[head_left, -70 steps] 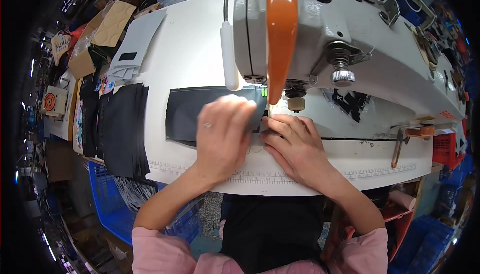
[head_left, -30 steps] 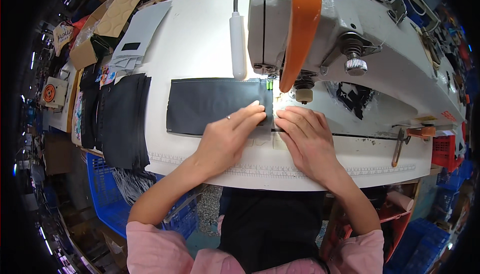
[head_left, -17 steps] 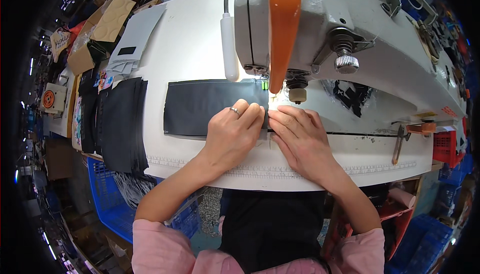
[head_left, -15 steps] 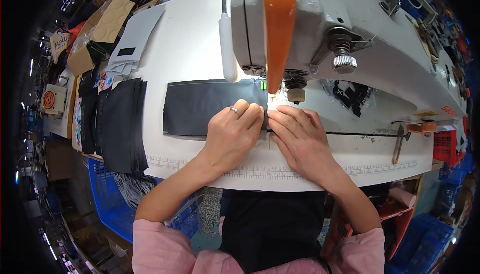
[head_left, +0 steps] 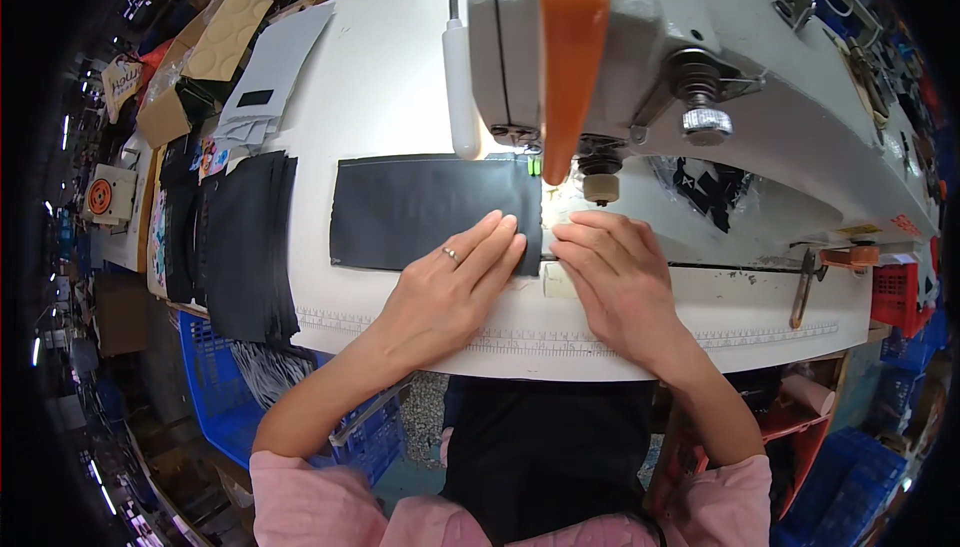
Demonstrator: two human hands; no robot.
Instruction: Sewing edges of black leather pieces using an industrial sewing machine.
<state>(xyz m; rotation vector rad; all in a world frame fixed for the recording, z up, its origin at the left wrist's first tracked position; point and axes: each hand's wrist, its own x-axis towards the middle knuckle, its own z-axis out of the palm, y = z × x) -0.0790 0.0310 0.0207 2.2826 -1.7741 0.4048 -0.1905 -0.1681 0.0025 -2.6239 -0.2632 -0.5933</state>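
A dark rectangular fabric piece [head_left: 400, 202] lies flat on the white sewing table [head_left: 360, 67], its right end under the sewing machine [head_left: 640, 87] beside two small green marks [head_left: 534, 167]. My left hand [head_left: 445, 297] presses on the fabric's lower right with fingers extended and together, a ring on one. Just right of the fabric's edge, my right hand [head_left: 630, 297] rests on the machine bed, fingers apart and slightly bent, nothing visibly held. An orange lever [head_left: 572, 47] and a white lamp [head_left: 462, 87] hang over the work.
Stacked dark pieces [head_left: 245, 237] and grey sheets [head_left: 260, 67] lie at the left, near a cardboard box [head_left: 170, 112]. A bag of black scraps [head_left: 705, 187] and snips [head_left: 803, 287] sit at the right. Blue baskets [head_left: 220, 387] and a red basket [head_left: 895, 297] flank the table.
My left fingers, bent over the fabric half a second ago, now stretch out flatter. My right hand has shifted slightly right, away from the fabric's edge.
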